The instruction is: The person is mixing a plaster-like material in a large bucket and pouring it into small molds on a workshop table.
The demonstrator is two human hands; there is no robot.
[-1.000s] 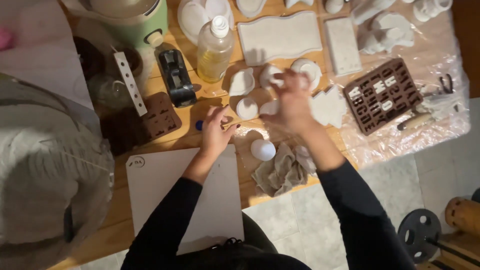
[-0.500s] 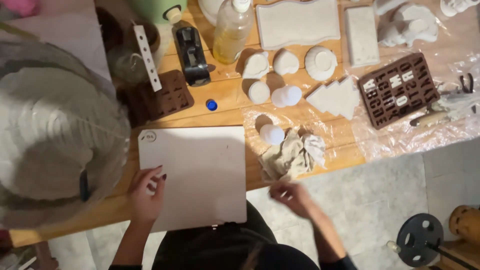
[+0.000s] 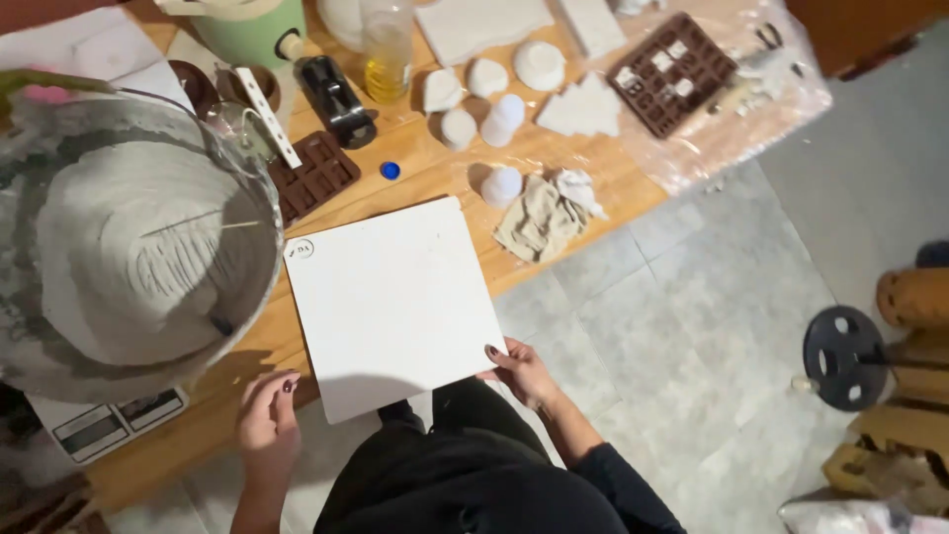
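1. Both hands now sit lower and nearer the body than half a second ago: the right hand [image 3: 521, 371] has come onto the near right corner of the white board [image 3: 393, 305], and the left hand [image 3: 267, 423] has dropped off the board to the tabletop [image 3: 435, 170] edge.
2. Up and to the left of the left hand stands a large glass bowl [image 3: 129, 247] of grey paste, resting on a kitchen scale [image 3: 104, 420] whose display shows just left of that hand.
3. The white board lies flat between the two hands, its near corner hanging over the tabletop edge; the right grip pinches that edge lightly, fingers curled on top.
4. The left grip is loosely curled and holds nothing; its fingertips rest at the wooden edge, just beside the board's near left side.
5. Beyond the right hand, past the board, lies a crumpled beige cloth [image 3: 542, 218].
6. Further off from both hands lie two brown silicone moulds [image 3: 314, 178], one near the bowl, one far right.
7. A white plaster cast [image 3: 501, 185] sits touching the cloth, with more casts behind it.
8. A small blue cap [image 3: 390, 170] lies just past the board's far edge.
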